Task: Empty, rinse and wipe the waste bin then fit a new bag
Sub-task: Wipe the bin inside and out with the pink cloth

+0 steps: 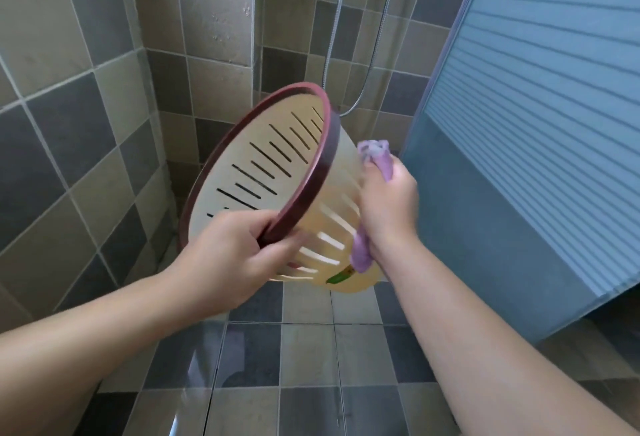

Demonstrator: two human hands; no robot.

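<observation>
The waste bin (263,172) is a cream plastic basket with slotted walls and a dark red rim, held in the air and tilted so its open mouth faces up and left. My left hand (235,255) grips the lower part of the rim. My right hand (388,207) holds a purple cloth (379,158) pressed against the bin's outer wall on the right. A second part of the cloth hangs out below the hand. The inside of the bin looks empty. A small green mark shows on the outer wall near the base.
Tiled walls stand to the left and behind, with a tiled floor (304,366) below. A metal shower hose (367,79) hangs on the back wall. A blue ribbed door (540,124) stands close on the right.
</observation>
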